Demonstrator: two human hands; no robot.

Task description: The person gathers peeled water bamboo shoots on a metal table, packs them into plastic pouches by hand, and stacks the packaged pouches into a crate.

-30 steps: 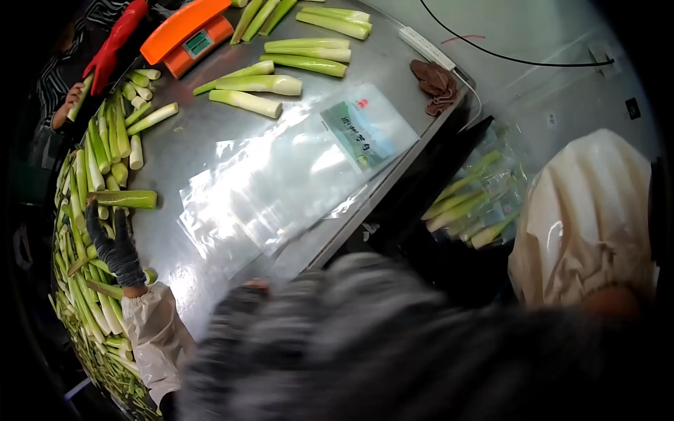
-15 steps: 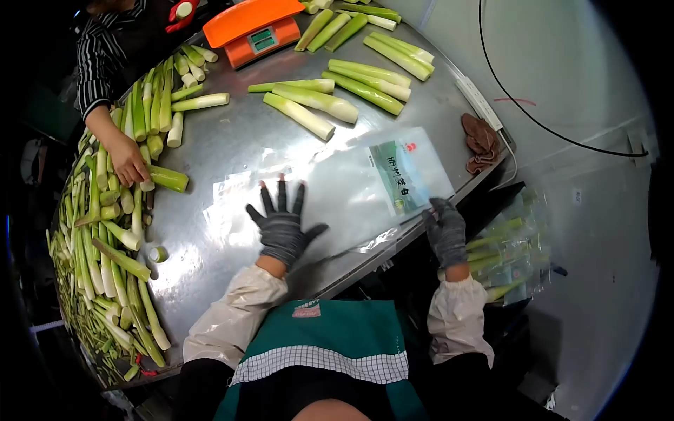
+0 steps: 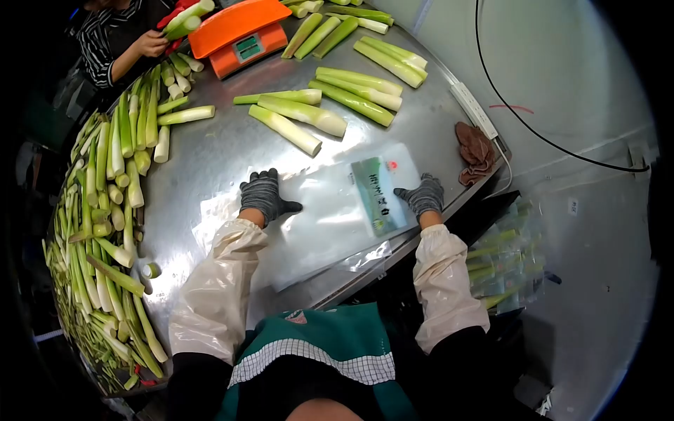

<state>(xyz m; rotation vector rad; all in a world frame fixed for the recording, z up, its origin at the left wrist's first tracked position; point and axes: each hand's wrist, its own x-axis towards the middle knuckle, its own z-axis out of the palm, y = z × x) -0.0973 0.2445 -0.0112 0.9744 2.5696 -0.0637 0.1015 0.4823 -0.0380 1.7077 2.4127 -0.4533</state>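
Note:
A printed clear plastic bag lies flat on the metal table in front of me, with a green label and dark characters towards its right end. My left hand, in a grey glove, rests at the bag's left side, palm down with the thumb stretched out. At the bag's right end is my right hand, gloved too, its thumb apart from the fingers and pointing towards the label. Neither hand is closed round anything. Beyond the bag lie trimmed green-and-white stalks in small groups.
An orange scale stands at the far edge. Many stalks are heaped along the left. A brown cloth and a white power strip lie at the right edge. Packed bags sit below right. Across the table, another person's hand holds stalks.
My right hand has moved up and left, from the bag's near right corner onto its right end. My left hand's fingers have drawn closer together. The other person has lifted stalks towards the scale.

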